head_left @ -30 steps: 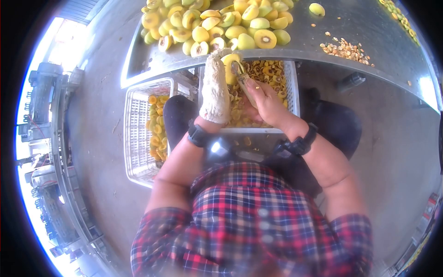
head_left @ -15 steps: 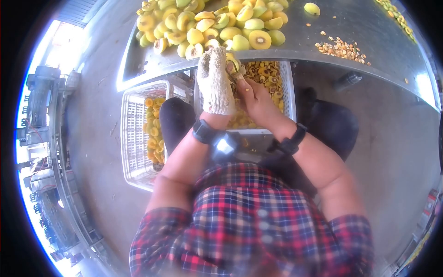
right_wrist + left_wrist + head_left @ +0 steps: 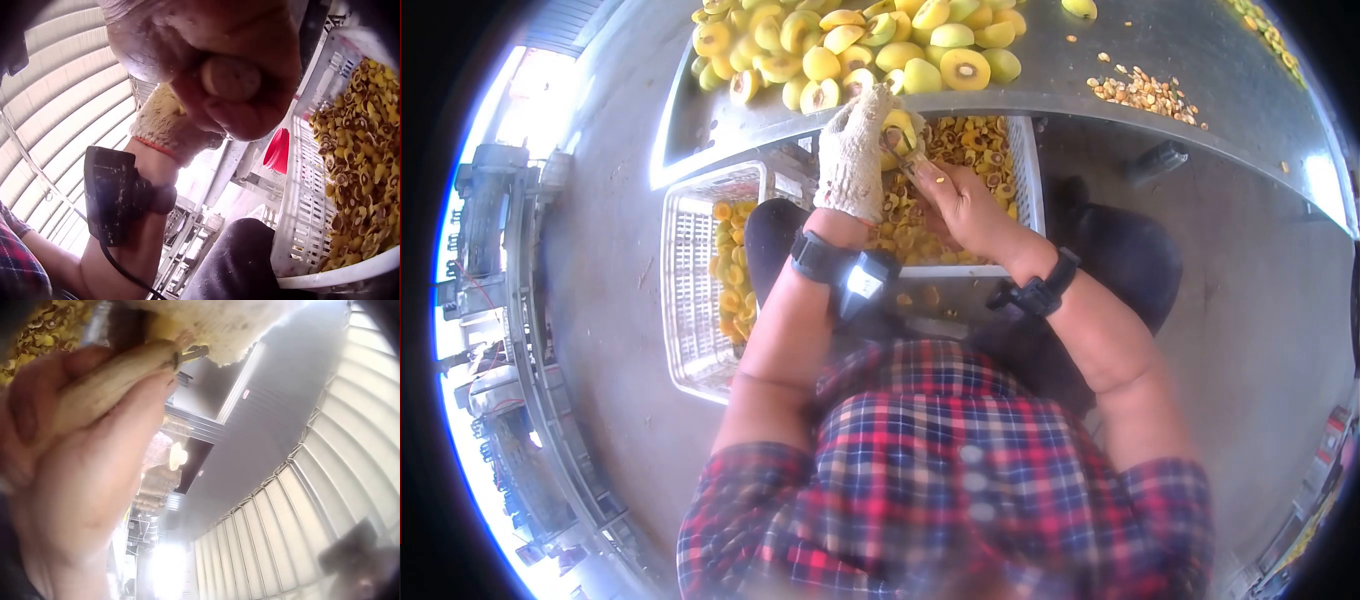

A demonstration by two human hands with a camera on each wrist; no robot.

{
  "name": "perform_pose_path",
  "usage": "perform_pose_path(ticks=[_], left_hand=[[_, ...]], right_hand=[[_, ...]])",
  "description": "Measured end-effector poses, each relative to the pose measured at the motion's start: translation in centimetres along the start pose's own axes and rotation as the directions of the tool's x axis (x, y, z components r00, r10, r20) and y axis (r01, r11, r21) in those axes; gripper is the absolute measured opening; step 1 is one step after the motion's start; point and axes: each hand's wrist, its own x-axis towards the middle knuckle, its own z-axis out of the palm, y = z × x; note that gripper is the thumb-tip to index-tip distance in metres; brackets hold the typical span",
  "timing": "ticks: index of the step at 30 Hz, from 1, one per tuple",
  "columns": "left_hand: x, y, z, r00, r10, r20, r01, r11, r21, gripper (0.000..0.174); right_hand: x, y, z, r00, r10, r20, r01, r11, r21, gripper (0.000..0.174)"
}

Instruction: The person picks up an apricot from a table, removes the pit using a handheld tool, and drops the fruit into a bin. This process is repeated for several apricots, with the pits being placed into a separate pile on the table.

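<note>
My left hand [image 3: 850, 165], in a white knit glove, holds a yellow peach half [image 3: 896, 122] just in front of the table's near edge. In my bare right hand [image 3: 975, 212] is a pitting tool, its wooden handle [image 3: 112, 384] gripped by curled fingers and its metal end [image 3: 194, 354] pointing toward the glove. In the head view the tool's tip meets the fruit's cut side. The handle's round butt [image 3: 231, 79] pokes out of the right fist in the right wrist view. Beneath both hands stands a white crate [image 3: 1028, 175] of yellow fruit scraps [image 3: 369, 144].
On the metal table [image 3: 1050, 85] lies a heap of peach halves [image 3: 821, 63], with a small pile of kernels [image 3: 1145, 98] to its right. A second white crate [image 3: 690, 300] with yellow pieces [image 3: 733, 265] stands by the left knee.
Both hands stay together around the fruit. The gloved hand has shifted slightly left and turned, and the tool's angle against the peach half has changed.
</note>
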Motion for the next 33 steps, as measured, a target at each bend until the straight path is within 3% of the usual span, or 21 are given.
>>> perform_pose_path(ticks=[2,4,6,10,12,16,18,22,24,26,28,29,31,32,33], left_hand=[[-0.1,-0.6,0.0,0.999,0.012,-0.034,-0.013,1.000,-0.021,0.029],[-0.4,-1.2,0.3,0.997,0.030,-0.073,-0.033,0.998,-0.045,0.029],[-0.8,-1.6,0.6,0.998,0.034,-0.061,-0.052,0.941,-0.335,0.028],[-0.5,-3.3,0.2,0.984,-0.052,-0.172,-0.018,0.924,-0.382,0.029],[-0.5,-3.5,0.0,0.983,0.098,-0.152,-0.137,0.952,-0.273,0.029],[-0.6,-3.1,0.4,0.974,0.022,-0.226,-0.097,0.940,-0.327,0.028],[-0.8,-2.7,0.7,0.965,0.142,-0.219,-0.185,0.964,-0.191,0.026],[-1.0,-1.5,1.4,0.968,0.101,-0.228,-0.151,0.965,-0.216,0.023],[-0.5,-1.7,1.2,0.948,0.202,-0.246,-0.233,0.967,-0.106,0.023],[-0.4,-1.4,0.9,0.959,0.204,-0.197,-0.217,0.975,-0.051,0.023],[-0.3,-0.9,0.5,0.968,0.202,-0.151,-0.204,0.979,0.006,0.024],[-0.2,-0.7,0.4,0.977,0.186,-0.105,-0.181,0.982,0.049,0.026],[0.1,-0.6,0.0,0.984,0.170,-0.060,-0.164,0.982,0.091,0.028],[0.3,-0.7,-0.3,0.989,0.145,-0.017,-0.143,0.986,0.089,0.030],[0.6,-1.0,-0.4,0.992,0.121,0.029,-0.123,0.988,0.089,0.032]], right_hand=[[0.0,-0.1,0.1,0.996,0.086,0.039,-0.087,0.996,0.015,0.042],[0.0,-0.2,0.6,0.998,0.042,-0.044,-0.044,0.998,-0.044,0.043],[-0.1,-0.3,0.8,0.997,-0.001,-0.073,-0.007,0.994,-0.106,0.043],[-0.1,-0.2,1.1,0.985,-0.097,-0.140,0.065,0.975,-0.214,0.045],[-0.1,-0.3,1.2,0.986,-0.093,-0.140,0.063,0.978,-0.200,0.045],[0.0,-0.3,1.4,0.985,-0.087,-0.149,0.058,0.980,-0.191,0.046],[0.1,-0.4,1.2,0.989,-0.061,-0.131,0.036,0.982,-0.186,0.045],[0.3,-1.2,1.0,0.996,0.025,-0.083,-0.039,0.985,-0.165,0.049],[0.3,-1.0,0.9,0.998,0.033,-0.056,-0.040,0.993,-0.115,0.049],[0.2,-0.8,1.0,0.999,0.040,-0.027,-0.042,0.997,-0.066,0.049],[0.1,-0.5,1.3,0.977,-0.140,-0.161,0.126,0.988,-0.093,0.056],[-0.1,-0.7,0.9,0.978,-0.139,-0.159,0.125,0.988,-0.092,0.056],[-0.3,-1.3,-0.4,0.971,-0.113,0.208,0.117,0.993,-0.007,0.056],[-0.3,-2.1,-0.5,0.971,-0.115,0.210,0.119,0.993,-0.006,0.056],[-0.3,-2.9,-0.7,0.925,0.236,0.297,-0.330,0.888,0.321,0.054]])
